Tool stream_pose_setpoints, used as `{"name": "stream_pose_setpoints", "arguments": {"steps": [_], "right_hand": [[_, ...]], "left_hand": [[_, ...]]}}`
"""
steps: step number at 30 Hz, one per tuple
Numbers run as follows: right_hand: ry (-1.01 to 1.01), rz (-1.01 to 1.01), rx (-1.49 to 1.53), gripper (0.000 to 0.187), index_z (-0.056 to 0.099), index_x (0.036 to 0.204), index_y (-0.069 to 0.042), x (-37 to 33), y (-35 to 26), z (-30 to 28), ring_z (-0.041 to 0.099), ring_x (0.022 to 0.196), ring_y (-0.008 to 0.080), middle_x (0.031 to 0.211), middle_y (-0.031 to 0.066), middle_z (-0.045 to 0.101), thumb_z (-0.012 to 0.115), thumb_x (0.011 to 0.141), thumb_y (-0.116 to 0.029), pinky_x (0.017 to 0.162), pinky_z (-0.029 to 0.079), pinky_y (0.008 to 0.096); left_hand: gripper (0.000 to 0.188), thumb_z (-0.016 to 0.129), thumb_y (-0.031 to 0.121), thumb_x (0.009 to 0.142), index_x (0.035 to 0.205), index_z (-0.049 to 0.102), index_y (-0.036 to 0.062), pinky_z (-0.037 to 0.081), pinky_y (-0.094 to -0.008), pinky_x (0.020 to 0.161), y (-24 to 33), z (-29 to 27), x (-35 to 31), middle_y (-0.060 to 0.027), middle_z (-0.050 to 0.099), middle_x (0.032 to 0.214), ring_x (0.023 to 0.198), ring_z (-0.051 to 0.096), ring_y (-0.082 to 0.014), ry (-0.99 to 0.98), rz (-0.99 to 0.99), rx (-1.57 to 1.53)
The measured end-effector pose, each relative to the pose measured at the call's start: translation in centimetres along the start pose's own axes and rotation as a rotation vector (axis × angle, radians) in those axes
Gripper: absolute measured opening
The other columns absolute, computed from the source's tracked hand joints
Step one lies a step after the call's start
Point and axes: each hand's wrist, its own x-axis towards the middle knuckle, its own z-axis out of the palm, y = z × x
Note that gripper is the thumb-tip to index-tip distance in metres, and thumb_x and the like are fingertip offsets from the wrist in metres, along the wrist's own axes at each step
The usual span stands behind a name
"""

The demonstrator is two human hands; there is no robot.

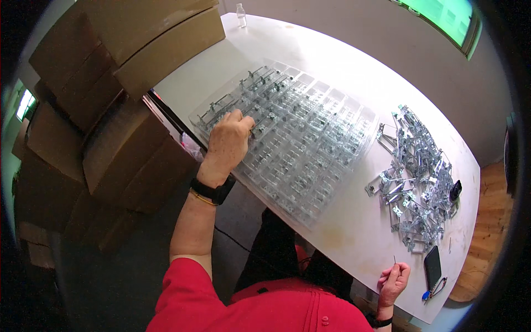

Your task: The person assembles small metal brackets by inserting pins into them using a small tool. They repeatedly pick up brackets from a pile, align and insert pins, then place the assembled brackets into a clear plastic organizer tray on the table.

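Observation:
My left hand (232,135) reaches over the left part of a clear plastic compartment tray (260,191). Its fingers are curled down at the tray, and whatever they grip is hidden beneath them. Small silver metal brackets (265,77) fill the tray's compartments, some standing up above the dividers along its far left side. At the table's near right edge, my right hand (394,281) is closed with the fingertips pinched on a thin dark pin (395,258), which points upward. A loose heap of similar metal brackets (417,177) lies beyond that hand.
The white table (343,243) curves around on the right. Near my right hand lie a black phone (433,268) and a small corded item with a blue end (426,296). A black object (456,191) touches the heap. Cardboard boxes (121,144) are stacked at left; a clear bottle (241,15) stands far back.

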Motion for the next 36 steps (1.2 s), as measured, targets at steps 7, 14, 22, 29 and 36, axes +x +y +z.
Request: {"name": "stream_pose_setpoints", "arguments": {"steps": [7,14,22,29,36], "right_hand": [[0.001,0.055,0.043,0.008,0.054,0.116,-0.010,-0.4,-1.8,1.1,0.047,0.051,0.0035,0.076,0.0007,0.061,0.053,0.116,-0.018,0.046,0.036,0.0193],[-0.011,0.023,0.040,0.007,0.054,0.117,-0.010,0.0,-0.2,0.1,0.050,0.052,0.0054,0.077,0.0019,0.062,0.054,0.115,-0.017,0.046,0.038,0.0216],[-0.065,-0.024,0.054,0.006,0.055,0.115,-0.012,0.0,-0.4,0.3,0.050,0.053,0.0049,0.078,0.0009,0.062,0.055,0.115,-0.018,0.045,0.039,0.0215],[-0.057,-0.003,-0.003,0.006,0.057,0.115,-0.011,-1.1,-1.5,0.0,0.054,0.058,0.0050,0.080,0.0001,0.063,0.055,0.115,-0.017,0.048,0.044,0.0223],[-0.138,-0.039,0.053,0.009,0.061,0.115,-0.008,-1.1,-2.1,-0.7,0.063,0.066,0.0067,0.085,0.0028,0.071,0.061,0.113,-0.017,0.057,0.051,0.0240]], "left_hand": [[0.015,0.073,0.001,0.091,0.106,0.071,0.0048,0.056,-0.0495,0.089,0.2,-0.7,-0.7,-0.0163,0.067,0.104,0.102,0.068,-0.0403,0.109,-0.029,0.037],[0.015,0.072,0.000,0.094,0.109,0.069,0.0033,0.056,-0.0496,0.084,6.8,-4.4,-4.4,-0.0158,0.067,0.099,0.095,0.068,-0.0399,0.306,0.025,-0.043],[0.030,0.073,-0.001,0.083,0.112,0.070,0.0006,0.058,-0.0437,0.078,18.6,-2.9,-11.0,-0.0144,0.070,0.097,0.086,0.070,-0.0342,0.240,0.264,-0.442],[0.027,0.071,0.003,0.083,0.109,0.070,-0.0021,0.058,-0.0412,0.077,25.9,-0.4,-12.6,-0.0134,0.069,0.095,0.084,0.070,-0.0302,0.082,0.477,-0.545],[0.015,0.073,0.002,0.087,0.101,0.068,0.0027,0.058,-0.0439,0.081,30.1,1.9,-11.0,-0.0134,0.066,0.099,0.091,0.069,-0.0335,-0.053,0.383,-0.566]]}}
